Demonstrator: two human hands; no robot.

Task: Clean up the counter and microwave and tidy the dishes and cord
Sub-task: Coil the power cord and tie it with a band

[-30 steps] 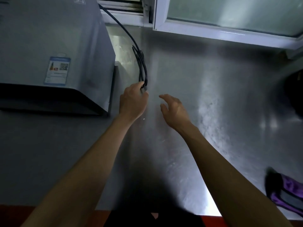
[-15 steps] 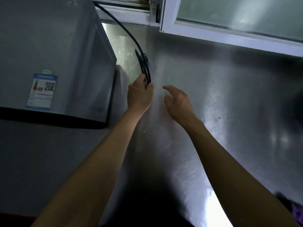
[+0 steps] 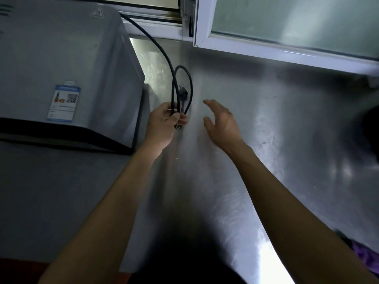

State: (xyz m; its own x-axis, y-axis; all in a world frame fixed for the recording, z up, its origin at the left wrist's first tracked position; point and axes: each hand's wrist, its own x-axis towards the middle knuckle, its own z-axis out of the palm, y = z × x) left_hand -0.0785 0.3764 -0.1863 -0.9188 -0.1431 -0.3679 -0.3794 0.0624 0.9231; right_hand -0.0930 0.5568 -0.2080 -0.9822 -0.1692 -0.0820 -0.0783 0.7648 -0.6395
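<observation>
Looping cord [image 3: 182,83] in left hand [image 3: 164,124], right hand [image 3: 222,121] beside

Ahead of me a white-framed frosted window [image 3: 287,23] runs along the far edge; well below it, lower right, lies a purple cloth [image 3: 367,257].

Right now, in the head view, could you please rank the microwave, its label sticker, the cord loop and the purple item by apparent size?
1. microwave, by far the largest.
2. cord loop held in the left hand.
3. label sticker, near the loop's size, so this order is unsure.
Unranked: purple item, cut off by the frame edge.
</observation>
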